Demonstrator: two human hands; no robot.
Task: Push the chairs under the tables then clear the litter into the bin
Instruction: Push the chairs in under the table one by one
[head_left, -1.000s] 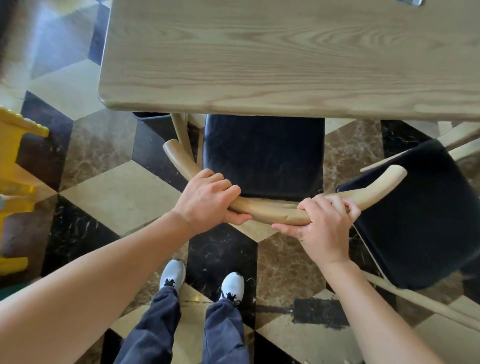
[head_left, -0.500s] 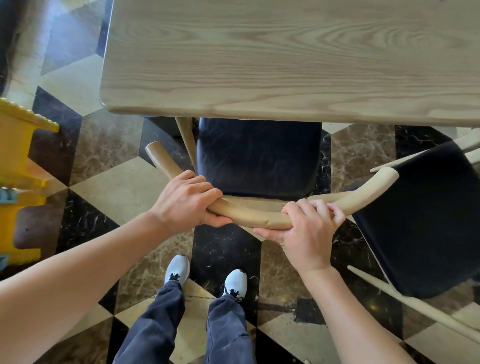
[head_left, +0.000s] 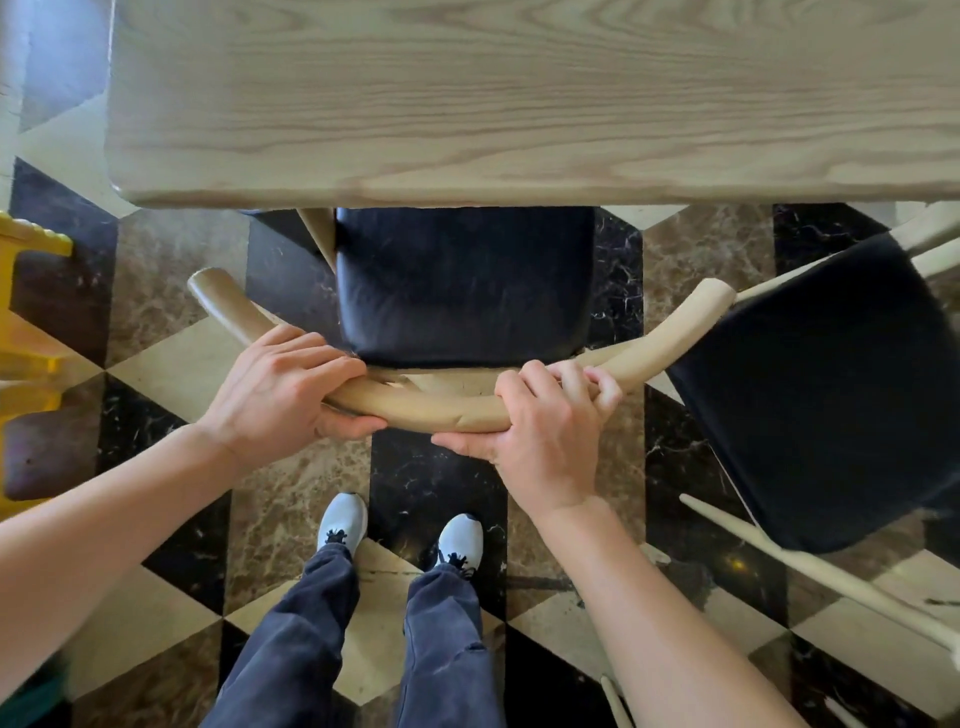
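Note:
A wooden chair with a black cushioned seat (head_left: 462, 280) stands in front of me, its seat partly under the light wooden table (head_left: 519, 104). Its curved wooden backrest rail (head_left: 441, 410) runs across the middle of the view. My left hand (head_left: 285, 389) grips the rail left of centre and my right hand (head_left: 545, 421) grips it right of centre. The front part of the seat is hidden under the tabletop.
A second chair with a black seat (head_left: 831, 389) stands skewed at the right, out from the table, close to the rail's right end. A yellow object (head_left: 26, 332) stands at the left edge. The floor is patterned marble tile. My feet (head_left: 400, 535) are just behind the chair.
The chair has slid forward, further under the table, with both hands still on the rail. The rail's right end has come closer to the second chair.

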